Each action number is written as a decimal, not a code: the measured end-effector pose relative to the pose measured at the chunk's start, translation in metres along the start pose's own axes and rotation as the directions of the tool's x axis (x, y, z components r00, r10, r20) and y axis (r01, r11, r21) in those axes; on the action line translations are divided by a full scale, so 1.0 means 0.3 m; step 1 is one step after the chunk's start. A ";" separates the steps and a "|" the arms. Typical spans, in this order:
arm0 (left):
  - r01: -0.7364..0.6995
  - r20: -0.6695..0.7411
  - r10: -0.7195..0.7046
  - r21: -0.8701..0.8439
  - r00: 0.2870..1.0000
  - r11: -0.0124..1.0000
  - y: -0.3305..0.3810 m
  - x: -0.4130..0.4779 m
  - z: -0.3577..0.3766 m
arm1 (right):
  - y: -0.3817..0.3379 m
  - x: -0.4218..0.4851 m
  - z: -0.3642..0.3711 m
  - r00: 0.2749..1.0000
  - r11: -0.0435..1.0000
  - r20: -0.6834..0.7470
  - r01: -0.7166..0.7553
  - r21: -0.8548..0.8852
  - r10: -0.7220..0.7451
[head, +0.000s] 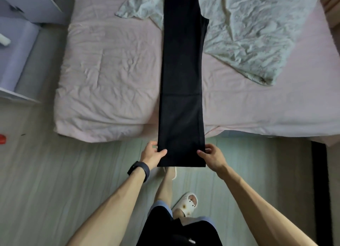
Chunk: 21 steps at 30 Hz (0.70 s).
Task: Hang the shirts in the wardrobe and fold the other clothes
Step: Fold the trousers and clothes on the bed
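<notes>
Forearms reach out, left hand and right hand pinching the hem corners, sound holds on limp, probably light trousers.

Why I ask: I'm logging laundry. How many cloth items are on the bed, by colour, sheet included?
Black: 1, the long black folded garment, its near end pinched by the left hand and the right hand.
Pale green: 1, the crumpled pale green patterned cloth, seemingly continuing under the black one.
Pink: 1, the wrinkled pink bed sheet.
Total: 3.
</notes>
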<state>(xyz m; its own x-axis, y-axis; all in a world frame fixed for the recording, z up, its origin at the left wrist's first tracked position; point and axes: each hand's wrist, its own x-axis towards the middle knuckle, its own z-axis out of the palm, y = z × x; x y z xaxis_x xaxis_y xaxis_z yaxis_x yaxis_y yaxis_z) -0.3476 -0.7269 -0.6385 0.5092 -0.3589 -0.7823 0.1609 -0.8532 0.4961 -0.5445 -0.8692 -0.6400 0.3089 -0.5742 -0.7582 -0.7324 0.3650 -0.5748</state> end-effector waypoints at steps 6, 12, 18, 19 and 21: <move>-0.286 -0.129 0.304 0.138 0.944 0.948 0.044 -0.311 -0.039 | -0.070 -0.285 -0.020 0.967 0.978 -0.164 0.175 -0.117 -0.193; -0.460 0.036 0.569 0.630 0.822 0.626 0.076 -0.422 -0.058 | -0.091 -0.427 -0.007 0.740 0.653 -0.131 0.478 -0.588 -0.660; -0.384 0.012 0.787 0.877 0.616 0.288 0.165 -0.451 -0.148 | -0.170 -0.429 -0.065 0.673 0.495 -0.110 0.413 -0.765 -0.732; -0.369 0.014 0.828 0.900 0.561 0.234 0.175 -0.455 -0.158 | -0.185 -0.430 -0.081 0.641 0.450 -0.101 0.409 -0.794 -0.761; -0.381 0.030 0.882 0.909 0.470 0.172 0.186 -0.477 -0.182 | -0.204 -0.440 -0.104 0.557 0.338 -0.054 0.422 -0.841 -0.829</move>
<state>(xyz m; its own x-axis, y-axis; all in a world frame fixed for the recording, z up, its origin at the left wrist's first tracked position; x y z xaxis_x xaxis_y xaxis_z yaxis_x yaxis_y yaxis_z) -0.3653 -0.7023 -0.4782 0.3559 -0.9327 0.0589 -0.9344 -0.3539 0.0409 -0.5594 -0.8386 -0.4953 0.7465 -0.6616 0.0708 -0.6275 -0.7355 -0.2556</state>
